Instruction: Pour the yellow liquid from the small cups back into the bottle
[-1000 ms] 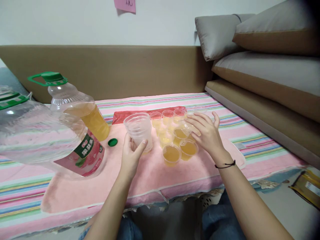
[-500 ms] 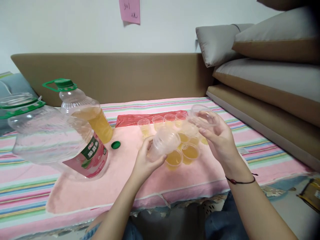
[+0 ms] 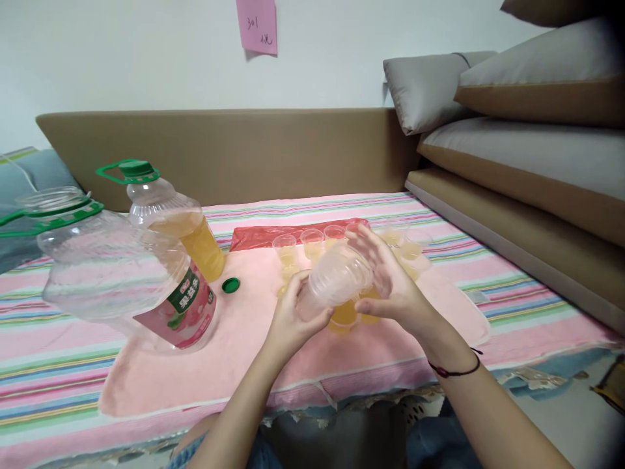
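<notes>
My left hand is wrapped round a nested stack of clear plastic cups, tilted with the rims to the upper right. My right hand stands open beside the rim end, thumb and fingers spread; whether it touches the stack I cannot tell. Below and behind the hands, several clear cups of yellow juice stand on a pink mat, some partly hidden. In the back row is another cup of juice. Further cups stand past my right hand.
On the left stand an empty large bottle without a cap and a capped bottle of yellow juice. A green cap lies near them. Behind the cups is a red plastic bag. Stacked cushions rise at the right.
My right hand, which held a single clear cup, has let it go and moved left to the rim end of the stack. My left hand still holds the stack.
</notes>
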